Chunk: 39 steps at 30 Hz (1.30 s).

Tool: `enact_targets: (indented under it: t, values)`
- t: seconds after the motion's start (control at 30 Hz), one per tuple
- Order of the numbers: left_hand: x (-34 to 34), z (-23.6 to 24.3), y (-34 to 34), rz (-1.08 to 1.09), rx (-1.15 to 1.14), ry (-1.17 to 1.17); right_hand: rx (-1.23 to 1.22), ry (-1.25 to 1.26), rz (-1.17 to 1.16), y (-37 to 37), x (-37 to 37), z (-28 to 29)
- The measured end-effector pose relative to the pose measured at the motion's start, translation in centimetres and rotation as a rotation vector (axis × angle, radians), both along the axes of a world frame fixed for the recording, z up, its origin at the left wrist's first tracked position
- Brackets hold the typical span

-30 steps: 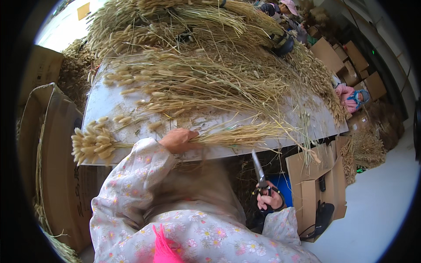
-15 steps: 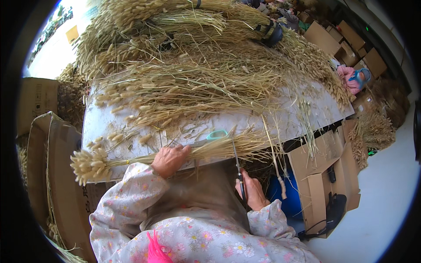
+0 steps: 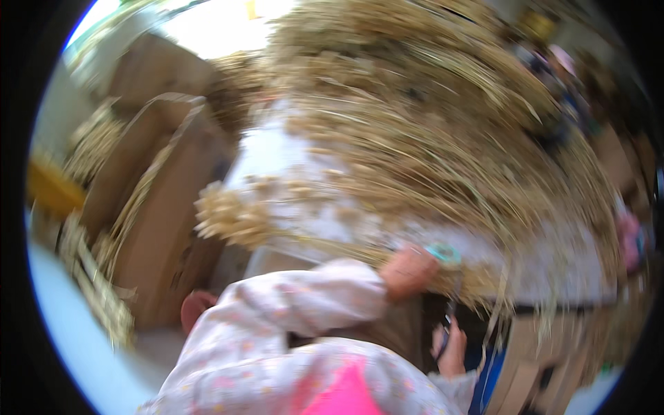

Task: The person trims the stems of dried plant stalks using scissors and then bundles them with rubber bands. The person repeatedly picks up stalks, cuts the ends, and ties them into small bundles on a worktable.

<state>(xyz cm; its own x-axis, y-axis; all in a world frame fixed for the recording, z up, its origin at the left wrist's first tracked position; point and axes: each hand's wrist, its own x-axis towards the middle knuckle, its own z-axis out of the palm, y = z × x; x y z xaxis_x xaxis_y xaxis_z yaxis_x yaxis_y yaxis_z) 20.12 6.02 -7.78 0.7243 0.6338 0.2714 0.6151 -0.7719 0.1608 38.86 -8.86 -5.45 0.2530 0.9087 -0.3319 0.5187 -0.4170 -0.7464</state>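
The picture is blurred. My left hand (image 3: 408, 271) is closed on a bundle of dried grass (image 3: 235, 214) lying along the white table's near edge, fluffy heads to the left, stems to the right. Below and to the right, my right hand (image 3: 449, 346) grips dark-handled scissors (image 3: 454, 301), whose blades point up across the stem ends; whether they touch is unclear. Turquoise-handled scissors (image 3: 443, 252) lie just beside my left hand. Long loose grass (image 3: 429, 166) is spread over the table behind the bundle.
Cardboard boxes (image 3: 159, 235) with stalks stand at left; more cardboard (image 3: 526, 366) is below the table's right end. Thick grass piles (image 3: 373, 41) cover the table's back (image 3: 567, 263). A person in a pink cap (image 3: 560, 62) is at upper right, another in pink (image 3: 629, 235) at right.
The view has swung left and blurred, bringing more boxes in. Since a second ago, the scissors in my right hand have risen to the stems. My left hand still holds the bundle.
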Motion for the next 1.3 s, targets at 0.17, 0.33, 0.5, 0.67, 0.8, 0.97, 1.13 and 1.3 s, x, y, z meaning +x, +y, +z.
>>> enact_targets:
  t: [0.17, 0.33, 0.5, 0.67, 0.8, 0.97, 1.13, 1.3]
  values:
    - [1.4, -2.8, 0.3, 0.098, 0.388, -0.206, 0.165, -0.449, 0.207, -2.2, -0.9, 1.0]
    - [2.5, -4.5, 1.1, 0.093, 0.332, -0.333, 0.273, -0.391, 0.208, 0.1, -1.1, -0.6]
    - [5.2, -7.7, 2.5, 0.137, 0.435, -0.493, 0.301, -0.326, 0.229, 3.2, -1.6, -2.5]
    - [9.9, -11.3, 6.4, 0.122, 0.326, -0.533, 0.303, -0.285, 0.25, 4.8, -3.0, -2.4]
    - [11.9, -12.8, 8.0, 0.137, 0.316, -0.587, 0.295, -0.265, 0.256, 5.6, -3.6, -2.6]
    - [12.5, -13.5, 8.1, 0.158, 0.302, -0.612, 0.283, -0.231, 0.255, 5.9, -3.8, -2.9]
    - [13.0, -13.2, 7.5, 0.193, 0.274, -0.655, 0.263, -0.167, 0.227, 5.7, -4.0, -3.0]
    - [7.8, -10.2, 3.6, 0.127, 0.301, -0.586, 0.252, -0.014, 0.121, 3.6, -3.1, -3.0]
